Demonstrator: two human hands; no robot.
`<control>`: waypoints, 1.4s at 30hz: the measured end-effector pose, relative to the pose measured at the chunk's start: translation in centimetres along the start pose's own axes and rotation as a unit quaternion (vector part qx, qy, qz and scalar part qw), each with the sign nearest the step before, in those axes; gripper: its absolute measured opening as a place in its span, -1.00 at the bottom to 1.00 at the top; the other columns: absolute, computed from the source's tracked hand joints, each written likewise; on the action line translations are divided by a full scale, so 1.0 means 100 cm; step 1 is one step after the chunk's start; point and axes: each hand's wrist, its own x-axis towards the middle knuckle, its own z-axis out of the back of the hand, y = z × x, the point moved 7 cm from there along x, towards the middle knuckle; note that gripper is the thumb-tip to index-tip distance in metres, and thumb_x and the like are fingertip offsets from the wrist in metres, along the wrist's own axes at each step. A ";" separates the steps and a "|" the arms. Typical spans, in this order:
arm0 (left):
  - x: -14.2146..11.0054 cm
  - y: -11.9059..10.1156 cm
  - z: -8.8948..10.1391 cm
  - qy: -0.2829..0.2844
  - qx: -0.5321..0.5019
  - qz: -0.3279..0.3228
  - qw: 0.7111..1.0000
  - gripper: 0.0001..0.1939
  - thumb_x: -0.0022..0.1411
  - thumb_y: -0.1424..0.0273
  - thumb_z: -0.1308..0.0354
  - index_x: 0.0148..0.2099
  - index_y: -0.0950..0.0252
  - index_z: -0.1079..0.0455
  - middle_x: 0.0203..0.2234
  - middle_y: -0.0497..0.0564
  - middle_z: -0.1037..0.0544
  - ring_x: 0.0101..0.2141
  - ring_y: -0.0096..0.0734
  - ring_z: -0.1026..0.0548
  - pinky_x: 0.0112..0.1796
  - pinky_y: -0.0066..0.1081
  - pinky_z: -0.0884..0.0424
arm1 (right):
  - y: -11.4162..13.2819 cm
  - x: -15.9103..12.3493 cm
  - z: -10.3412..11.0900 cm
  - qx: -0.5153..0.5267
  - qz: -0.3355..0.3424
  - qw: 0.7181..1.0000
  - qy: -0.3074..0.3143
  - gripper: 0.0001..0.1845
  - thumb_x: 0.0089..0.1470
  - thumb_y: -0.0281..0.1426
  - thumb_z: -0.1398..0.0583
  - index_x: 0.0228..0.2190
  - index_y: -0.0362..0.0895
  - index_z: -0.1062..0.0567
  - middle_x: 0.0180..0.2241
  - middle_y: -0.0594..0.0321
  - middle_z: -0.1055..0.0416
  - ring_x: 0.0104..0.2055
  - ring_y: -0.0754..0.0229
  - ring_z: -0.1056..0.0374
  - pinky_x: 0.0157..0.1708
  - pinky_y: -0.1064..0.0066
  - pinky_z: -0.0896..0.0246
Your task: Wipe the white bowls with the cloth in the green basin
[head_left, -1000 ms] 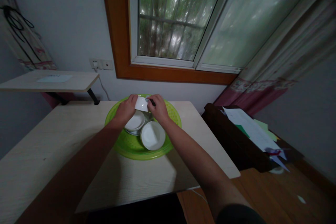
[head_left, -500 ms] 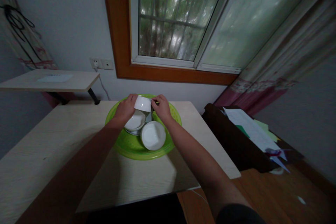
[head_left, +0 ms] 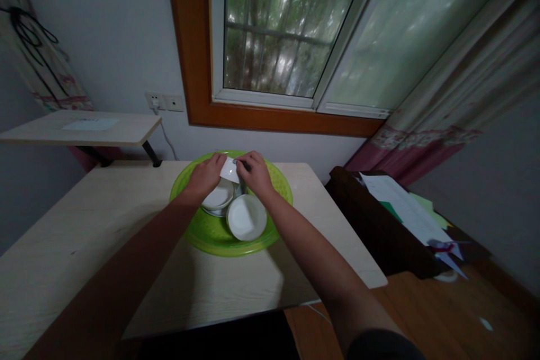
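A small white bowl (head_left: 230, 170) is tilted up over the back of a green round plastic basin (head_left: 202, 243). My left hand (head_left: 207, 173) is closed on its left side. At its right edge is my right hand (head_left: 255, 173), fingers pinched together on something small and greyish that I cannot make out. Part of a grey thing (head_left: 242, 188) shows below those fingers. Another white bowl (head_left: 218, 196) lies under my left hand, on top of other white dishware. Nearer to me, a white bowl (head_left: 247, 218) rests in the basin with its inside facing up.
The basin stands on a pale wooden table (head_left: 236, 281). A raised shelf (head_left: 126, 129) with a paper on it is at the left. Beyond the table are a wall and a window (head_left: 278, 28). A dark brown piece of furniture (head_left: 371, 219) with papers on it stands at the right.
The held bowl is turned further, so less of its side shows. My right hand has shifted slightly left and up along its edge. The other bowls stay in place.
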 end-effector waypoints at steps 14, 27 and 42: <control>-0.001 0.015 0.006 -0.049 -0.083 0.043 0.994 -0.64 0.38 0.45 0.12 0.16 0.28 -0.26 0.05 0.17 -0.48 -0.01 -0.18 -0.50 -0.07 -0.28 -0.43 | -0.039 0.000 -0.001 0.022 -0.105 0.994 -0.005 -0.87 0.12 -0.47 -0.18 -0.34 -0.15 -0.56 -0.31 0.20 -0.51 -0.26 0.17 -0.40 -0.14 0.33 -0.31; 0.002 0.017 -0.004 -0.034 -0.066 0.055 0.996 -0.58 0.34 0.51 0.11 0.22 0.28 -0.22 0.09 0.20 -0.45 0.00 -0.16 -0.51 -0.03 -0.26 -0.42 | 0.023 -0.005 0.003 0.053 0.086 0.994 0.028 -0.77 0.26 -0.34 -0.14 -0.11 -0.06 -0.55 -0.07 0.13 -0.49 0.04 0.12 -0.36 0.13 0.19 -0.23; 0.000 0.038 0.002 -0.113 -0.146 0.107 0.977 -0.48 0.17 0.62 0.07 0.18 0.26 -0.25 0.06 0.16 -0.48 0.04 -0.12 -0.48 0.03 -0.23 -0.41 | -0.011 -0.002 0.001 0.085 -0.007 0.996 -0.006 -0.91 0.17 -0.38 -0.16 -0.40 -0.07 -0.37 -0.32 0.24 -0.30 -0.24 0.16 -0.27 -0.26 0.32 -0.29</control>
